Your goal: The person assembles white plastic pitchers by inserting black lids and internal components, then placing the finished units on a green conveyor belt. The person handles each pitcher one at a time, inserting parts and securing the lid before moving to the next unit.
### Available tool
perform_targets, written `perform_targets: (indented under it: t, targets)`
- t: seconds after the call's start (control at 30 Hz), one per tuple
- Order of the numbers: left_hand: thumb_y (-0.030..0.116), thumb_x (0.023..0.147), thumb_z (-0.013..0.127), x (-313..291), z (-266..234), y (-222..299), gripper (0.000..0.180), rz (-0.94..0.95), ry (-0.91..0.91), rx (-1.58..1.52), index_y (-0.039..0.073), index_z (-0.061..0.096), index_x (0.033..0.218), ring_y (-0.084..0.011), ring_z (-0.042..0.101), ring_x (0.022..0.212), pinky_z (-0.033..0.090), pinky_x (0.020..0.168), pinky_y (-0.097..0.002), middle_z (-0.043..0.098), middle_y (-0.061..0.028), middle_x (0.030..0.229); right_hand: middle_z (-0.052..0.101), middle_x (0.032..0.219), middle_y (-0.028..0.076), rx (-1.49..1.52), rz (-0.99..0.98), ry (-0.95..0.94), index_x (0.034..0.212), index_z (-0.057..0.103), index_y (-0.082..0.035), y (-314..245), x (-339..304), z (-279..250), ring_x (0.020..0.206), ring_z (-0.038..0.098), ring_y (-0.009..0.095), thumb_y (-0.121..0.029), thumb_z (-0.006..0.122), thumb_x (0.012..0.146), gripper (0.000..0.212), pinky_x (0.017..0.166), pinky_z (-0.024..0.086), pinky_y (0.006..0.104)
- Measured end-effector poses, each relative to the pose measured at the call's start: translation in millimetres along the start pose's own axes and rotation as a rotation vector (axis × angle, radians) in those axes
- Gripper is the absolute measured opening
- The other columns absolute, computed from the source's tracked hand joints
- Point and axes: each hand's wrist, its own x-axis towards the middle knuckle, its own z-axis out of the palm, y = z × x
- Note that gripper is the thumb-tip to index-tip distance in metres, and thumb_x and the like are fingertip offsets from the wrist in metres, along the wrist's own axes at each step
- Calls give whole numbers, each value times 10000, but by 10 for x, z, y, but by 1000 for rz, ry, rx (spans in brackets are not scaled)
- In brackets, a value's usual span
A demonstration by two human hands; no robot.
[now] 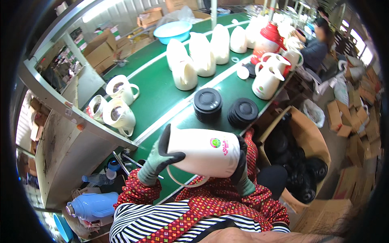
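Note:
A white thermos jug point(194, 152) with a round green and pink print lies on its side between my hands, above the near edge of the green belt. My left hand point(157, 158), in a grey-green and black glove, grips its left end with the thumb across the front. Around its right end closes my right hand point(243, 172), gloved alike; some of its fingers are hidden. The jug's handle point(188, 183) points down toward my lap. Just beyond the jug stand two stacks of round black plastic parts, a left stack point(208, 104) and a right stack point(243, 112).
Several white jug bodies point(202, 54) and a red-topped flask point(269, 38) stand on the belt point(156, 95). White jugs point(121, 115) cluster at left. An open carton point(324, 162) of black parts sits to my right. A blue flask point(95, 205) lies lower left. Another person point(318, 44) works farther along.

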Motion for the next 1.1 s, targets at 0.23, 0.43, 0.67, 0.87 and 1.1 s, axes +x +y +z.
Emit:
perform_targets:
  t: [0.23,0.43,0.67,0.87,1.1]
  targets:
    - [440,549,1012,1379,-883,328,1312,292,372,858,-81,326,1539,-407,539,1337,479,1107,-463,500,-279,1457,587,1385,126,-440,185,-67,1527,473,-3,350,262,-278,1207,606,222,-134,636,1011,557,1064,471,362]
    - [456,529,983,3476,-2086,-346,1331,275,472,1210,58,309,1606,-403,443,1417,396,1192,-446,442,-228,1534,640,1376,193,-862,22,-342,1394,581,3,360,301,-385,1270,606,387,-137,729,907,528,1105,468,444]
    - [529,723,876,4666,-2422,-488,1075,-68,433,1415,172,379,1607,-321,355,1517,362,1217,-491,443,-125,1602,691,1310,189,-903,89,-308,1325,672,-26,298,429,-277,1221,640,381,-111,722,874,461,1054,500,469]
    - [629,786,781,4805,-2497,-1032,1076,-122,596,1502,173,313,1640,-405,252,1555,268,1240,-573,297,-178,1681,692,1280,193,-931,81,-304,1289,679,-21,378,446,-298,1168,652,393,-171,748,876,444,1015,509,478]
    - [529,720,867,3709,-2745,-271,1010,-784,647,1718,57,468,1520,-354,456,1420,387,1154,-520,474,-198,1506,693,1283,185,-939,45,-329,1283,680,-22,379,437,-288,1174,651,387,-188,745,877,443,1018,505,472]
